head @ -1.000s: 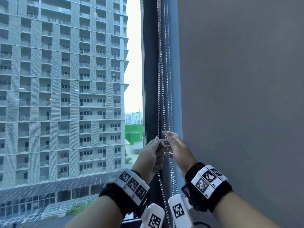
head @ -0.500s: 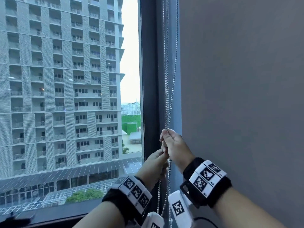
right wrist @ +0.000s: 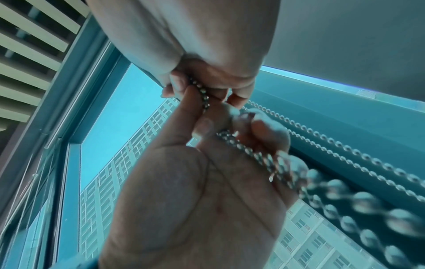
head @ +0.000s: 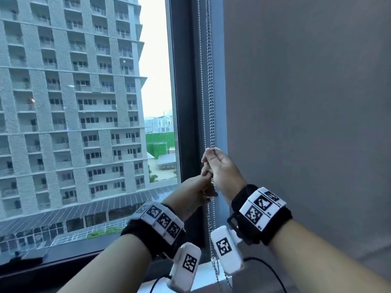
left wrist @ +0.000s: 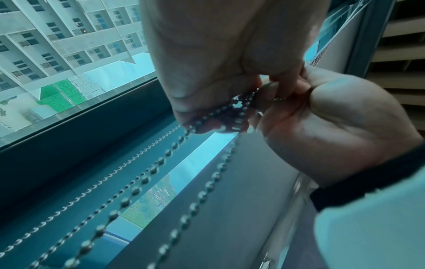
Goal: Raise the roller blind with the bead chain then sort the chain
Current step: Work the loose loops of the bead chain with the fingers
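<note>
The window (head: 84, 123) fills the view from 9 to 12 o'clock. At centre hangs the bead chain (head: 210, 92). The right hand (head: 222, 168) pinches its strands together above; the left hand (head: 196, 191) grips them just below, probably gathering slack.

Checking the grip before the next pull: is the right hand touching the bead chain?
Touching. The head view shows the right hand closed round the bead chain, with the chain entering its fingers from above.

Daylight is admitted through the window (head: 84, 123); wrist views are tinted blue-green, and the nearest bead chain (right wrist: 345, 209) is rendered blurred.
</note>
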The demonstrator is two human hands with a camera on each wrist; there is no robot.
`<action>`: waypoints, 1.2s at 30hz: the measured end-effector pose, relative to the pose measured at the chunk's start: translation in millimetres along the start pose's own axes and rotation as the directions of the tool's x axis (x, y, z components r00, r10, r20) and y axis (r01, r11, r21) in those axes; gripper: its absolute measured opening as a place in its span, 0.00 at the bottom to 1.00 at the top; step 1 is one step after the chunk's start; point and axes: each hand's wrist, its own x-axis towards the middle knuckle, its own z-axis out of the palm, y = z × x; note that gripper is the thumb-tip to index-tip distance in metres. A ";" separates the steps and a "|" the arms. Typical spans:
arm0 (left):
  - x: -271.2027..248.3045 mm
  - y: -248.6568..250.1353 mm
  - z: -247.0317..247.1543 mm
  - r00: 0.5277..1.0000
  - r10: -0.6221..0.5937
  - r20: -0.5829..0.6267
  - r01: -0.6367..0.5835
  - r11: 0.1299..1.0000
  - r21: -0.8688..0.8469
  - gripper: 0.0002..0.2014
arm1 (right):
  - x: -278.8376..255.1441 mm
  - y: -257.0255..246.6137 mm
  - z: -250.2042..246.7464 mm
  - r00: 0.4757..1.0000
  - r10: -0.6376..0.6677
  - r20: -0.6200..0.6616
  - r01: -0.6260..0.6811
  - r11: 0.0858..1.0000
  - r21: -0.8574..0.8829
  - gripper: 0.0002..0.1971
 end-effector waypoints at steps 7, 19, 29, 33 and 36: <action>-27.4 -4.7 -6.6 0.990 -0.054 0.133 0.049 0.998 0.043 0.07 | -29.9 17.3 -5.7 0.994 -0.011 -0.110 0.017 0.998 0.055 0.14; -63.5 -4.9 -5.1 0.975 0.049 0.217 -0.167 0.807 0.566 0.08 | -57.5 32.3 -34.1 0.984 0.011 -0.176 0.014 0.990 0.141 0.06; -65.2 48.4 34.7 0.887 0.373 0.271 -0.231 -0.148 0.962 0.12 | -57.1 34.4 -66.8 0.983 -0.082 -0.167 0.067 0.993 -0.095 0.05; -56.4 54.0 57.5 0.763 0.428 0.484 -0.358 -0.344 0.868 0.16 | -59.0 32.4 -72.0 0.991 -0.098 -0.095 0.085 0.987 -0.134 0.12; -48.0 56.3 66.5 0.744 0.399 0.536 -0.389 -0.393 0.833 0.15 | -58.6 25.6 -83.3 0.995 -0.088 -0.035 0.082 0.986 -0.147 0.16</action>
